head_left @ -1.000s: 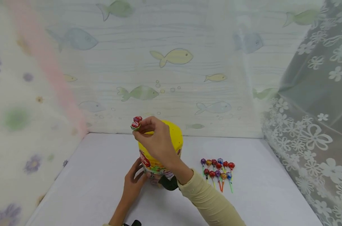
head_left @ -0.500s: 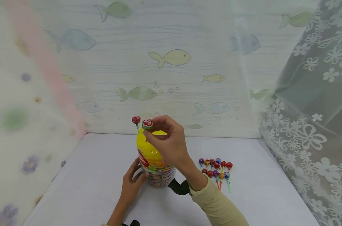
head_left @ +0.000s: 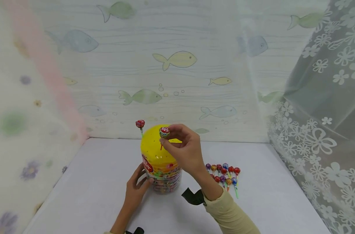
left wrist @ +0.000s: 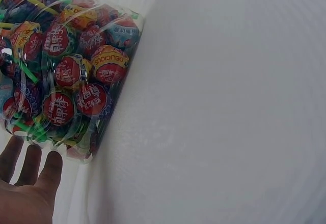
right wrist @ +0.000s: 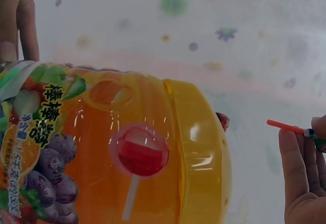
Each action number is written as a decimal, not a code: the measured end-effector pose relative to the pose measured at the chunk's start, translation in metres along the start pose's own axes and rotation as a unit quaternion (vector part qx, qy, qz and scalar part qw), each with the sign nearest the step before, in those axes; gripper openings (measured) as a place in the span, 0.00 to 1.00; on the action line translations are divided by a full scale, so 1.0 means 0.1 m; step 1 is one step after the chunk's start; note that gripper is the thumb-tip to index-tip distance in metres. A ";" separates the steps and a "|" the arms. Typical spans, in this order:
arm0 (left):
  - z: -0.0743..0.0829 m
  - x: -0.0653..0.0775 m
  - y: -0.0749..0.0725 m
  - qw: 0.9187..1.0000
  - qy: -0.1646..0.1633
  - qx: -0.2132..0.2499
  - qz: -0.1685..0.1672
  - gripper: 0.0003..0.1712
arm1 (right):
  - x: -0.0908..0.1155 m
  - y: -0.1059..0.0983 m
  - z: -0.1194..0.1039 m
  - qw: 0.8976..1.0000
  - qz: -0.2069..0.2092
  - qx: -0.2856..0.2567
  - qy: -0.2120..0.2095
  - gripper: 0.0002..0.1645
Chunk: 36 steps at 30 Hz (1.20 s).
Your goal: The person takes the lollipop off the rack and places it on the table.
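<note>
A large clear jar of wrapped lollipops with a yellow lid stands upright on the table. My left hand rests on its left side, the fingers fairly straight against the plastic. Above the lid, my right hand pinches a lollipop by its top. The lollipop's orange stick points down and stands apart from the lid in the right wrist view. A red lollipop stands upright at the lid's far left edge. Small dark dots mark the lid.
Several loose lollipops lie in two rows right of the jar, partly behind the right forearm. A white-covered table meets a fish-patterned curtain at the back. Flowered sheer cloth hangs at the right.
My right hand has moved right across the lid with its lollipop, away from the red one standing at the left edge. The left hand has stayed on the jar.
</note>
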<state>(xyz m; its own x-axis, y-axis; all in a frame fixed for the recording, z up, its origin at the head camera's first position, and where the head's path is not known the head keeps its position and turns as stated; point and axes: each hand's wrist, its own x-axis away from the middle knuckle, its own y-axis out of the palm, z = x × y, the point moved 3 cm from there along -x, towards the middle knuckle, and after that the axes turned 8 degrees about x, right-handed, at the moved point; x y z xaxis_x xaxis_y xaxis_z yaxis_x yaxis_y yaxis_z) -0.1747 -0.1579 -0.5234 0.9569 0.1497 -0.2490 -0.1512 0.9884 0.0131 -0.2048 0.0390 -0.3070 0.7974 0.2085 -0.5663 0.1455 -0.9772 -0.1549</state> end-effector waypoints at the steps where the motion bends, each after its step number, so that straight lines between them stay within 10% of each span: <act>1: 0.00 0.00 0.00 1.000 0.000 0.001 0.000 0.43 | 0.01 -0.02 0.02 1.000 0.002 0.001 0.002 0.16; 36: -0.08 -0.05 -0.03 1.000 0.010 0.010 -0.011 0.43 | 0.54 -0.96 0.81 0.989 0.084 0.042 0.114 0.16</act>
<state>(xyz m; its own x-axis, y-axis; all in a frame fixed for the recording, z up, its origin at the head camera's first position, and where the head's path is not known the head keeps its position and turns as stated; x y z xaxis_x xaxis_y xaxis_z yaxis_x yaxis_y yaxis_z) -0.1808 -0.1614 -0.5297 0.9550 0.1271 -0.2679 -0.1247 0.9919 0.0259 -0.2230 0.1471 -0.3883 0.9192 0.0190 -0.3934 -0.0421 -0.9884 -0.1461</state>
